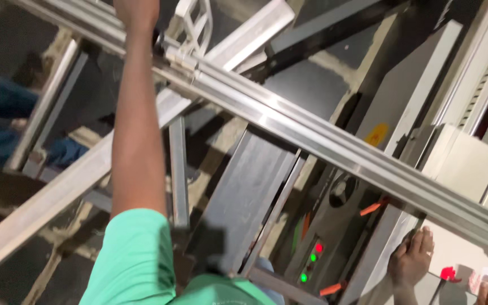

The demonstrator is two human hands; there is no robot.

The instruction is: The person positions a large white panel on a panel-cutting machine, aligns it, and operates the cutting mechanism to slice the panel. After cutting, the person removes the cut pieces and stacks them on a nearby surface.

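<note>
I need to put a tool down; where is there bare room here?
The grey sloped panel below the long aluminium rail is bare. The pale machine top at right also looks free. Crossed aluminium bars crowd the left, where the left hand grips the rail.

Metal fabrication workshop, aluminium framing by the look of it. Long extruded aluminium profile [323, 141] runs diagonally across the view, more loose profile lengths [40, 209] lie on the bare concrete floor [7, 45]. Grey machine body [255, 192] with a control panel: red and green indicator lights [313, 257] and orange levers [371, 208]. Beige machine housing [470, 164] on the right.
</note>
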